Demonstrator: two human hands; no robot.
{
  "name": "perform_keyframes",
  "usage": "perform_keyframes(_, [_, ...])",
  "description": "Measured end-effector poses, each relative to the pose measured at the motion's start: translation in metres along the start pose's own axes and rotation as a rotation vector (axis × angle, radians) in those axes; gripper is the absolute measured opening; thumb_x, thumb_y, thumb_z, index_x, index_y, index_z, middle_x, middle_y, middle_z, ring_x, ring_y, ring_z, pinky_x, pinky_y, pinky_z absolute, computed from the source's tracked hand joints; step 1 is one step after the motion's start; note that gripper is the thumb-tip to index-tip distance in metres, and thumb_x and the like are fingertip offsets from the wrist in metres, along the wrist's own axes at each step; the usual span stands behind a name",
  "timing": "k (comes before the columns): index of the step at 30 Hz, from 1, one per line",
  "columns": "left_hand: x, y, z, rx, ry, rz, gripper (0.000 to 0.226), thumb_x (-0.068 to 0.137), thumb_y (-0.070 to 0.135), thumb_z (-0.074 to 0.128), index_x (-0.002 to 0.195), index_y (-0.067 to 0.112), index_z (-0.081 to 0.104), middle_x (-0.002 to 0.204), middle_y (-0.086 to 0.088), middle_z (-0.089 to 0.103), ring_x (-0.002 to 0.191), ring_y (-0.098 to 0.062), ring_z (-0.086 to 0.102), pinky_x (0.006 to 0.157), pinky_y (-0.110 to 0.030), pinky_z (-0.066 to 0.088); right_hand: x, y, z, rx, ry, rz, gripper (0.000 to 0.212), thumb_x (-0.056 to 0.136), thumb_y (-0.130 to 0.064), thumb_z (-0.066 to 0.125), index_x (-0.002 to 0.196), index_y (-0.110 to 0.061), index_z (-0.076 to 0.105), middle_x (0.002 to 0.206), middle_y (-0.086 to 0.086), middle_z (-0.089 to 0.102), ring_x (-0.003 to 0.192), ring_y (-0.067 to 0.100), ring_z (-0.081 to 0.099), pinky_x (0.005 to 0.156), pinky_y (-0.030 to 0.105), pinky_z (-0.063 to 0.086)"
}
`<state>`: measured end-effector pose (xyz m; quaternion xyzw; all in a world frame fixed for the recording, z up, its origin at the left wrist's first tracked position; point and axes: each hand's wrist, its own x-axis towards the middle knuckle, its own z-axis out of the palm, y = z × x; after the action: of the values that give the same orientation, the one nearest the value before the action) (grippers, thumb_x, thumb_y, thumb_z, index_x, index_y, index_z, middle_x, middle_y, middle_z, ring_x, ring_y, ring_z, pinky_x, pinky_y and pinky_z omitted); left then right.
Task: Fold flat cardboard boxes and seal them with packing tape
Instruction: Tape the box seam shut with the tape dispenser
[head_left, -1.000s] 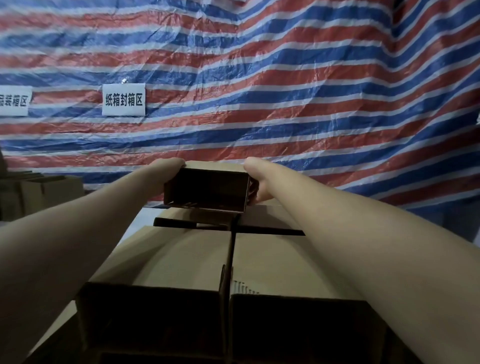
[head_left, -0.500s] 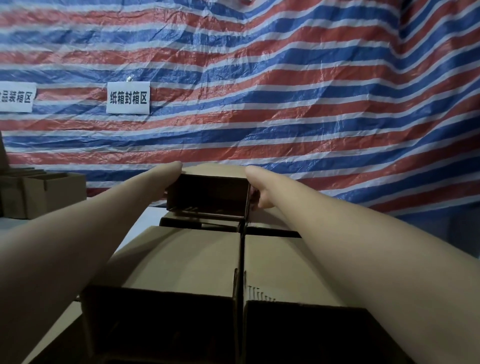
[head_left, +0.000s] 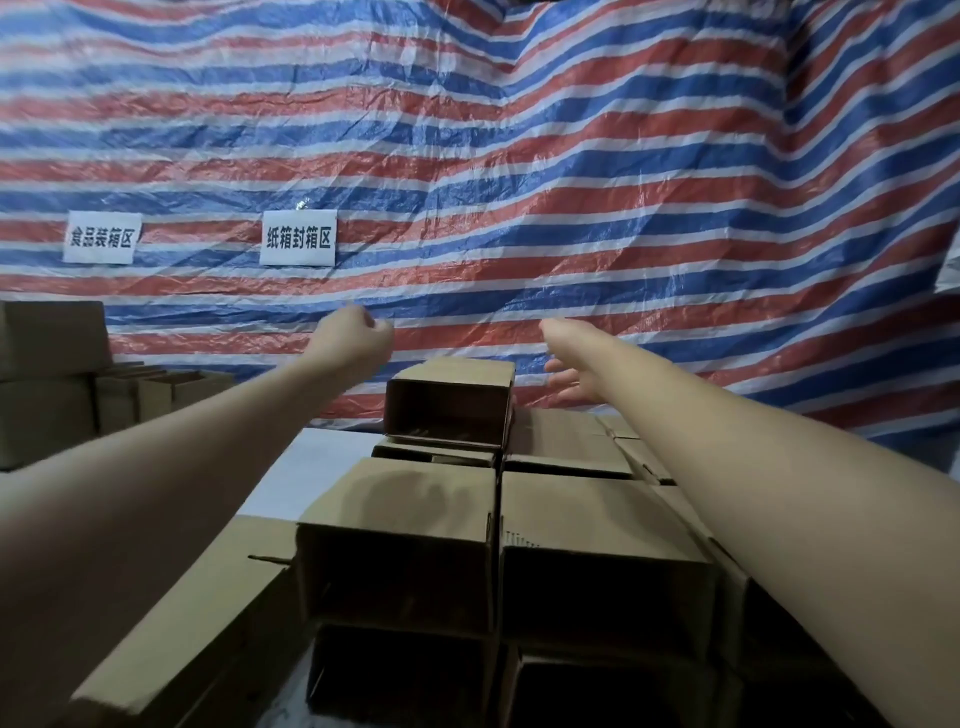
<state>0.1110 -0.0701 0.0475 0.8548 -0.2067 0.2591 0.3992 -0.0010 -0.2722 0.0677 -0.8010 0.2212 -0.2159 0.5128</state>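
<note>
Hands (head_left: 358, 338) raised above box (head_left: 451, 402)

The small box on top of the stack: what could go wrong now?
1. The small box sits alone at the far end of the stack, open side toward the camera; a bump may tip it off.
2. Both hands, left hand and right hand, are off it, so nothing steadies it.

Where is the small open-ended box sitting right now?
In the head view, the small open box sits centre frame atop the far end of the stacked boxes, before the striped tarp, with the left hand and right hand apart from it.
</note>
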Motion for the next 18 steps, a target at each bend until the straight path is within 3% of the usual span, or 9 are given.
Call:
perform_keyframes(2, [-0.033,-0.002,-0.009,0.089,0.009,0.082,0.028,0.096,0.024,0.044,0.073,0.010,0.049,0.067,-0.008,0.051,0.058,-0.020,0.044,0.052,-0.029,0.031,-0.022,0.003,-0.006,0.021,0.016,-0.035,0.045,0.106,-0.031,0.033,0.145,-0.010,0.042,0.125,0.011,0.055,0.096,0.025,0.058,0.061,0.033,0.049])
perform_keyframes(5, [-0.079,-0.016,-0.021,0.182,0.015,0.075,0.021,0.098,0.027,0.041,0.098,0.009,0.052,0.092,-0.008,0.057,0.075,-0.020,0.051,0.063,-0.033,0.037,-0.053,0.013,-0.013,0.059,0.049,-0.041,0.044,0.106,-0.030,0.036,0.142,-0.007,0.048,0.121,0.010,0.060,0.095,0.023,0.063,0.079,0.035,0.051])
perform_keyframes(8, [-0.115,-0.038,-0.035,0.317,-0.039,0.049,0.025,0.099,0.029,0.038,0.107,0.008,0.049,0.104,-0.011,0.059,0.082,-0.021,0.052,0.069,-0.035,0.041,-0.081,0.020,-0.016,0.057,0.085,-0.079,0.043,0.105,-0.028,0.040,0.138,-0.005,0.051,0.111,0.011,0.065,0.082,0.020,0.065,0.067,0.030,0.052])
perform_keyframes(13, [-0.164,-0.086,-0.042,0.564,-0.214,-0.028,0.032,0.101,0.035,0.036,0.114,0.010,0.051,0.112,-0.010,0.059,0.092,-0.022,0.054,0.078,-0.035,0.048,-0.120,0.016,-0.017,0.000,0.076,-0.164,0.037,0.105,-0.032,0.039,0.118,-0.006,0.062,0.092,0.007,0.068,0.095,0.025,0.070,0.069,0.030,0.055])
perform_keyframes(15, [-0.183,-0.111,-0.036,0.733,-0.318,-0.059,0.039,0.099,0.042,0.036,0.122,0.013,0.050,0.123,-0.010,0.057,0.107,-0.025,0.055,0.090,-0.037,0.048,-0.133,0.018,-0.016,-0.025,0.062,-0.184,0.035,0.105,-0.033,0.040,0.111,-0.008,0.064,0.091,0.006,0.070,0.092,0.023,0.070,0.062,0.029,0.048])
perform_keyframes(18, [-0.210,-0.148,-0.024,0.832,-0.435,-0.213,0.052,0.097,0.049,0.039,0.134,0.014,0.043,0.140,-0.016,0.046,0.129,-0.032,0.043,0.107,-0.044,0.036,-0.145,0.022,-0.018,-0.081,0.045,-0.203,0.035,0.104,-0.033,0.041,0.104,-0.009,0.066,0.088,0.006,0.073,0.086,0.020,0.070,0.057,0.028,0.041])
